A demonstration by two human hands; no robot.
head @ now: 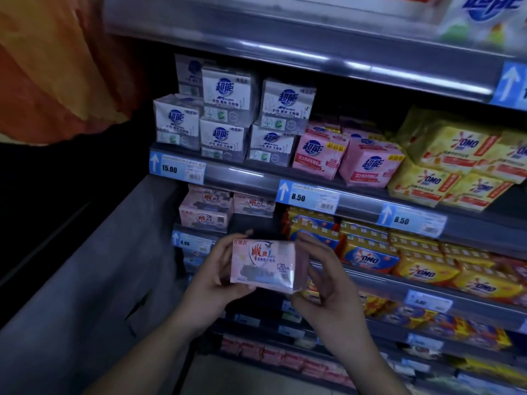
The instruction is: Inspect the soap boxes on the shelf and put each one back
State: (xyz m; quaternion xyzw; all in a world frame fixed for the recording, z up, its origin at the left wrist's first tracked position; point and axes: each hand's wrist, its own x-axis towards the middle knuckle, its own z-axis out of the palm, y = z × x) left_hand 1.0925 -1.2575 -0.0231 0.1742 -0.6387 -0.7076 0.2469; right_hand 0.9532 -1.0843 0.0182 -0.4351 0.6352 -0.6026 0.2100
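The soap box [265, 266] hides the left hand's [216, 272] fingers behind it.

Shelf prices and brands
Blue-and-white rail price tags: left tag [176, 168] 15.00, middle tag [308, 197] and right tag [410, 220] 8.50; yellow packs [456, 149] say OMO, white packs [225, 89] 超能; held pink soap box [265, 266] shows 120.

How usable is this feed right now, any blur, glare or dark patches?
Head view: dim overall, the mid-left nearly black; the pink wrapped soap pack between left hand and right hand reads sharp; top-right white packaging is blurred; glare streaks the grey shelf rail.
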